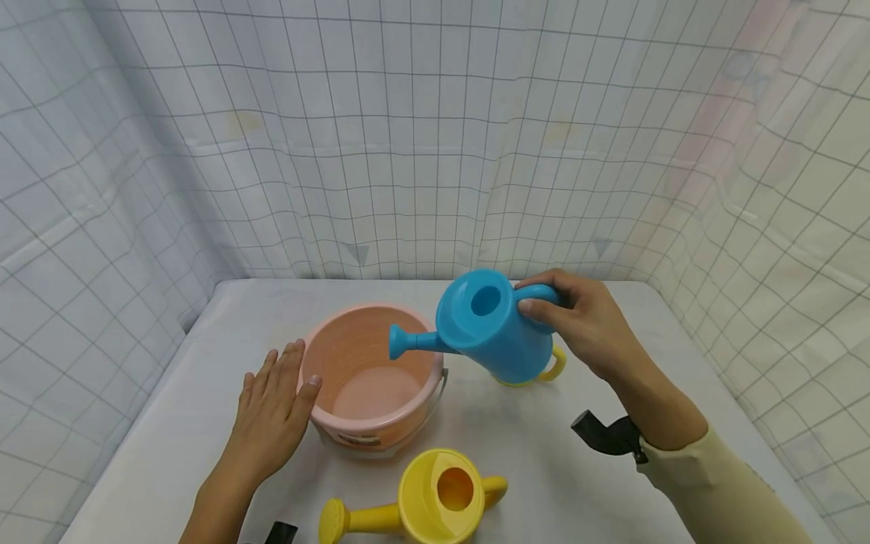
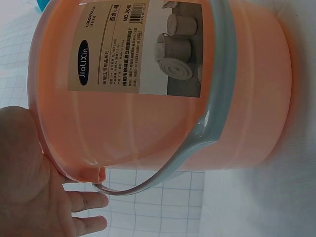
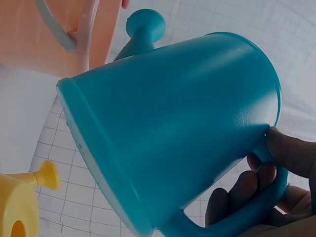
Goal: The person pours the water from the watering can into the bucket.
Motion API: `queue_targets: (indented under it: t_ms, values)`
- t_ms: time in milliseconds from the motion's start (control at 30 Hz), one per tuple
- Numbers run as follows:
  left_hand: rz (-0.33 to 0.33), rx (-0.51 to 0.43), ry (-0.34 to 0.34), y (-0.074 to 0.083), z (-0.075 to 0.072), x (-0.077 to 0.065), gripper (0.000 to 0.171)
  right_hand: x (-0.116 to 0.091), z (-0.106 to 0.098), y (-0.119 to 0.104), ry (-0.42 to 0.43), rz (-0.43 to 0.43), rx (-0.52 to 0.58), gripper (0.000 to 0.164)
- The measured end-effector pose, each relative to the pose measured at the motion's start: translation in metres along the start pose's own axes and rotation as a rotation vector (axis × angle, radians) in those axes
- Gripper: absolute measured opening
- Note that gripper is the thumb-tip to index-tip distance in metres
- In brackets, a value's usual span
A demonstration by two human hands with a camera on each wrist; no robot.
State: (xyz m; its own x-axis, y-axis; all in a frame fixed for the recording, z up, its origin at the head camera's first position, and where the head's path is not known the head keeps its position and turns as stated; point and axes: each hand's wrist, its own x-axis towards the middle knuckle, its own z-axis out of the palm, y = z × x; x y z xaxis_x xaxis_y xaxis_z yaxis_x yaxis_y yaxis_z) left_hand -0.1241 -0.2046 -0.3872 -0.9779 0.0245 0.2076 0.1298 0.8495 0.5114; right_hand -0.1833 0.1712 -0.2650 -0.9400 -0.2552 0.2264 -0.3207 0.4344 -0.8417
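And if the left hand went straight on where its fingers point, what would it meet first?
Most likely the pink bucket, which the left hand seems to touch; exact depth is unclear.

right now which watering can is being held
The blue watering can, gripped in the right hand. The yellow watering can stands unheld on the table; the yellow handle showing behind the blue one is unheld too.

Soft light fills the head view, with faint shadows on the counter (image 1: 530, 453) and the gridded sheet (image 1: 435, 151) bowing toward the edges. Wrist views look dimmer; in the right one, the blue watering can (image 3: 173, 118) shines right of centre.
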Motion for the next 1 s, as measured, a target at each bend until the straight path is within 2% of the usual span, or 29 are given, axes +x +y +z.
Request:
queue_targets:
  t_ms: [600, 1000]
  values:
    - [0.004, 0.003, -0.011, 0.000, -0.001, 0.001, 0.061, 0.006, -0.001, -0.014, -0.032, -0.003, -0.086, 0.030]
    - [0.004, -0.002, -0.002, 0.001, 0.000, 0.000, 0.062, 0.012, 0.000, -0.018, -0.049, -0.008, -0.084, 0.028]
